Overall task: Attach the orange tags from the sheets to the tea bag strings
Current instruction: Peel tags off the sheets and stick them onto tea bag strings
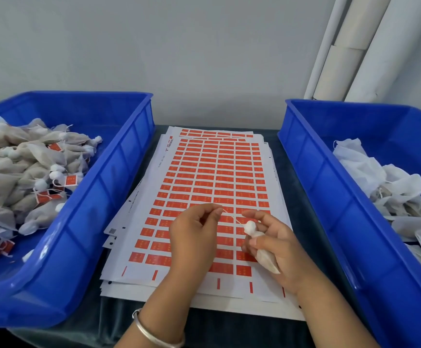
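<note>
Head view: over a stack of orange tag sheets (204,187) on the table, the left hand (194,237) pinches the free end of a string (232,217), while the right hand (277,244) curls round a tea bag (262,249), at about 5 o'clock on the sheets. Keeping the string taut and low should make it easier to lay it across one tag before peeling. Tagged bags fill the bin (119,182) at 9 o'clock; untagged ones lie in the bin (330,197) at 3 o'clock.
</note>
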